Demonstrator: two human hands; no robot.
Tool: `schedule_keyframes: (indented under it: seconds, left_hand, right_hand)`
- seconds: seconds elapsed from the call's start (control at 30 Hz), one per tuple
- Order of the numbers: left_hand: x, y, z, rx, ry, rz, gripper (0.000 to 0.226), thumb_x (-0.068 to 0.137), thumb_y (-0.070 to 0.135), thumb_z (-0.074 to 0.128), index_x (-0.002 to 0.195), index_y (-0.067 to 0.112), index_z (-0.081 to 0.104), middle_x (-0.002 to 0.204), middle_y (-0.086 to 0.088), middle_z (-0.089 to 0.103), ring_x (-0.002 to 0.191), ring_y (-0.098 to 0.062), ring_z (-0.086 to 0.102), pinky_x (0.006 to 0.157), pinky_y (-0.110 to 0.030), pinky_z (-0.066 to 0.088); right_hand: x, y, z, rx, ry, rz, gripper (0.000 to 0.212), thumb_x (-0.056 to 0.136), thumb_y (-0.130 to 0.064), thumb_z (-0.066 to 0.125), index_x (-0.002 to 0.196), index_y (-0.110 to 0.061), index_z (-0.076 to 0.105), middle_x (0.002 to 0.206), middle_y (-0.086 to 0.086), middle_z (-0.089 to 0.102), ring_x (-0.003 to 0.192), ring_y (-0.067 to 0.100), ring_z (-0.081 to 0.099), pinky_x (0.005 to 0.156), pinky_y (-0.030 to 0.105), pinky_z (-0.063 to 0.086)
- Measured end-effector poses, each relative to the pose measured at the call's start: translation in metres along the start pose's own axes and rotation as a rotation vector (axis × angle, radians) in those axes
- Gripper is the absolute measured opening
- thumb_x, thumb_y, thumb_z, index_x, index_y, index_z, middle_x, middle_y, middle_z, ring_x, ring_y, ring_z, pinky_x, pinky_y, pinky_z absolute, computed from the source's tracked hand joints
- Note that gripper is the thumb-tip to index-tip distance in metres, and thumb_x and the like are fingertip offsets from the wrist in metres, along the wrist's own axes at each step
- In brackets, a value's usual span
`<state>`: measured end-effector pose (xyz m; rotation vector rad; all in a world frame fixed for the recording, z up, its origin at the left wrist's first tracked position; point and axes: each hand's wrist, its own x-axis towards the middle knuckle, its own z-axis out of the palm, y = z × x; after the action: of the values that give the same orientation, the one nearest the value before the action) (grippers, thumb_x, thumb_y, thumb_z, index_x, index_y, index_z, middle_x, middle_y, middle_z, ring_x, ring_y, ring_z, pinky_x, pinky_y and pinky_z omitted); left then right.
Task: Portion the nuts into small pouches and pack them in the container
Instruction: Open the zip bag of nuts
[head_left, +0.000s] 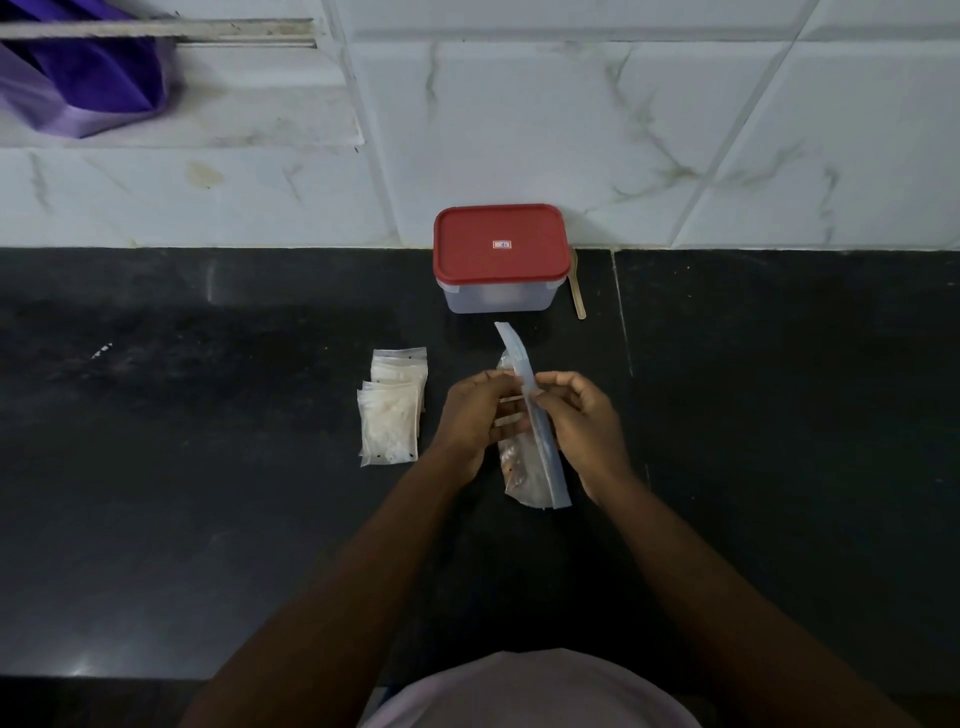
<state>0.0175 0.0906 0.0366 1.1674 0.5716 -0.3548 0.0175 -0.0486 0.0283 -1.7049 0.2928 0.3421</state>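
At the centre of the frame the left hand (475, 415) and right hand (582, 421) both pinch the top strip of a clear zip bag (537, 462) over the dark bench (208, 415) (brownish nuts show faintly inside). Just left lies a stack of small pouches (392, 410). Higher up, against the tiled wall, sits the red-lidded container (500, 260), lid on, with a wooden spoon (577, 291) beside its right wall.

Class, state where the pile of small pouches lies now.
Head view: the pile of small pouches lies on the black counter, just left of the left hand, nearer the person than the red-lidded container.
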Motion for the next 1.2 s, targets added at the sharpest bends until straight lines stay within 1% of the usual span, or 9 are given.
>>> schedule_keyframes:
  seconds: [0.13, 0.27, 0.4, 0.5, 0.67, 0.8, 0.97, 1.1, 1.2]
  left_hand:
    - [-0.005, 0.001, 0.0, -0.015, -0.009, 0.017, 0.023, 0.099, 0.009, 0.058, 0.117, 0.004, 0.07, 0.111, -0.014, 0.075, 0.093, -0.02, 0.072, 0.073, -0.027, 0.061]
    - [-0.008, 0.001, -0.002, 0.003, -0.01, 0.048, 0.023, 0.097, 0.01, 0.064, 0.118, 0.005, 0.072, 0.115, -0.015, 0.075, 0.101, -0.022, 0.072, 0.087, -0.035, 0.062]
    - [-0.011, -0.001, -0.005, 0.015, 0.04, 0.062, 0.019, 0.095, 0.008, 0.068, 0.113, 0.009, 0.072, 0.115, -0.013, 0.074, 0.1, -0.02, 0.072, 0.08, -0.031, 0.061]
    - [-0.012, -0.003, -0.008, 0.059, 0.066, 0.035, 0.025, 0.092, 0.011, 0.071, 0.117, 0.011, 0.068, 0.116, -0.01, 0.073, 0.104, -0.022, 0.072, 0.085, -0.035, 0.061]
    - [-0.019, 0.001, -0.011, 0.086, 0.026, 0.031, 0.016, 0.095, 0.012, 0.068, 0.11, 0.007, 0.071, 0.095, -0.007, 0.074, 0.083, -0.014, 0.071, 0.076, -0.029, 0.061]
    - [-0.02, 0.003, -0.01, 0.074, 0.008, 0.039, 0.018, 0.096, 0.012, 0.067, 0.112, 0.006, 0.071, 0.106, -0.01, 0.076, 0.097, -0.02, 0.074, 0.083, -0.034, 0.062]
    - [-0.02, 0.006, -0.008, 0.023, -0.017, 0.043, 0.019, 0.096, 0.01, 0.066, 0.113, 0.004, 0.072, 0.105, -0.011, 0.077, 0.094, -0.02, 0.075, 0.083, -0.034, 0.062]
    - [-0.022, 0.007, -0.006, 0.003, -0.045, 0.046, 0.02, 0.095, 0.01, 0.067, 0.113, 0.003, 0.072, 0.104, -0.012, 0.077, 0.095, -0.02, 0.073, 0.085, -0.034, 0.062]
    - [-0.021, 0.009, -0.004, -0.009, -0.058, 0.05, 0.015, 0.096, 0.011, 0.065, 0.107, 0.007, 0.075, 0.106, -0.013, 0.077, 0.094, -0.019, 0.073, 0.083, -0.032, 0.062]
  right_hand:
    - [-0.005, -0.004, -0.006, -0.053, -0.02, -0.052, 0.016, 0.095, -0.028, 0.069, 0.11, -0.03, 0.071, 0.103, -0.011, 0.074, 0.095, 0.001, 0.071, 0.081, 0.024, 0.059]
    - [-0.011, -0.008, -0.007, -0.113, -0.052, -0.107, 0.016, 0.094, -0.028, 0.071, 0.11, -0.032, 0.073, 0.099, -0.01, 0.076, 0.093, 0.0, 0.071, 0.083, 0.024, 0.059]
    - [-0.016, -0.013, -0.004, -0.075, -0.012, -0.096, 0.022, 0.098, -0.022, 0.066, 0.119, -0.025, 0.072, 0.101, -0.017, 0.071, 0.096, 0.0, 0.069, 0.088, 0.026, 0.057]
    - [-0.017, -0.014, -0.002, -0.035, -0.005, -0.06, 0.025, 0.097, -0.018, 0.065, 0.12, -0.028, 0.07, 0.106, -0.014, 0.072, 0.098, 0.002, 0.07, 0.09, 0.03, 0.059]
    - [-0.021, -0.015, -0.001, -0.093, 0.042, -0.054, 0.026, 0.097, -0.019, 0.065, 0.12, -0.03, 0.065, 0.105, -0.009, 0.073, 0.099, 0.005, 0.069, 0.092, 0.039, 0.058]
    - [-0.027, -0.016, -0.001, -0.146, 0.033, -0.103, 0.026, 0.095, -0.027, 0.069, 0.121, -0.031, 0.068, 0.107, -0.01, 0.071, 0.1, 0.004, 0.069, 0.091, 0.034, 0.058]
    - [-0.03, -0.021, -0.003, -0.234, 0.048, -0.192, 0.032, 0.09, -0.028, 0.076, 0.122, -0.027, 0.07, 0.102, -0.008, 0.072, 0.093, 0.003, 0.07, 0.081, 0.023, 0.058]
    - [-0.031, -0.023, -0.003, -0.225, 0.066, -0.187, 0.023, 0.092, -0.025, 0.073, 0.115, -0.021, 0.074, 0.096, -0.008, 0.076, 0.087, 0.003, 0.072, 0.079, 0.026, 0.061]
    - [-0.032, -0.025, -0.002, -0.206, 0.079, -0.178, 0.016, 0.093, -0.025, 0.072, 0.109, -0.022, 0.075, 0.093, -0.008, 0.075, 0.085, 0.002, 0.072, 0.076, 0.023, 0.059]
